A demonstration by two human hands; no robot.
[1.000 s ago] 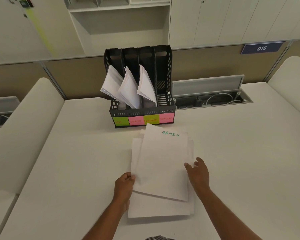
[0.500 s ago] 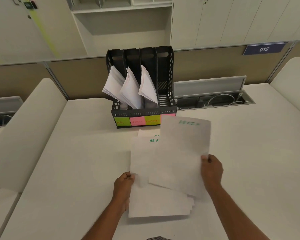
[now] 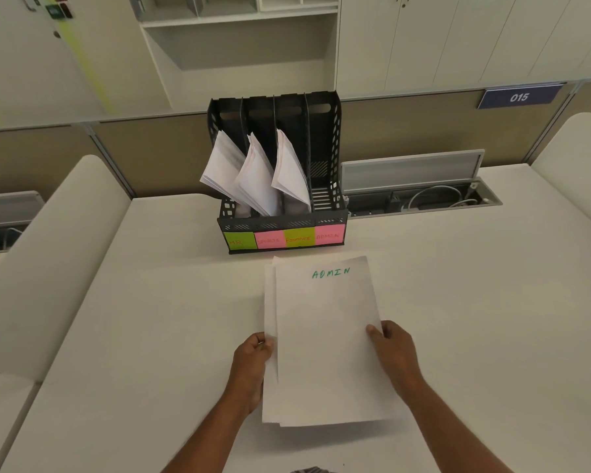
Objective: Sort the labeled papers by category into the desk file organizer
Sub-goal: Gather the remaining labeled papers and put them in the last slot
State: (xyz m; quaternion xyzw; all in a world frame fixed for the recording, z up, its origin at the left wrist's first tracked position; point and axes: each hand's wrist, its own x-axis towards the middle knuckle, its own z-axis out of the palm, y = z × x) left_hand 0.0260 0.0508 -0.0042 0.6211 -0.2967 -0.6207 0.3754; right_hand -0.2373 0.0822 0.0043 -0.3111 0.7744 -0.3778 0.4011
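Desk [image 3: 157, 302]: white, flat, with a raised white divider [image 3: 48, 261] at its left edge.

Left hand [image 3: 251, 367]: at the left edge of the stack [image 3: 325, 339], fingers curled narrow around the edge of the lower sheets, thumb on top. It holds the stack's left side.

Stack: white sheets in the centre of the desk, near the person, just in front of the organizer [image 3: 280, 186] and apart from it. Top sheet reads "ADMIN" in green at its upper right. Lower sheets show as a thin margin along the left and bottom edges. Cannot tell whether the stack lies flat on the desk or is lifted slightly.

Organizer: black, upright, four slots, at the far middle of the desk. Front labels, left to right: green "HR" [image 3: 239, 241], pink "SPORTS" [image 3: 269, 240], green "FINANCE" [image 3: 298, 238], pink "ADMIN" [image 3: 329, 235]. The first three slots each hold papers [image 3: 256, 175], leaning forward and left out of the slots. The fourth slot, ADMIN, shows only its bare ribbed base.

Right hand [image 3: 394, 349]: at the right edge of the stack, thumb on the top sheet, fingers tucked behind the edge; a narrow pinch on the paper.

Cable tray [image 3: 423, 196]: open, right of the organizer, white cables inside.

Sign [image 3: 519, 97]: blue, "015", on the partition at far right.
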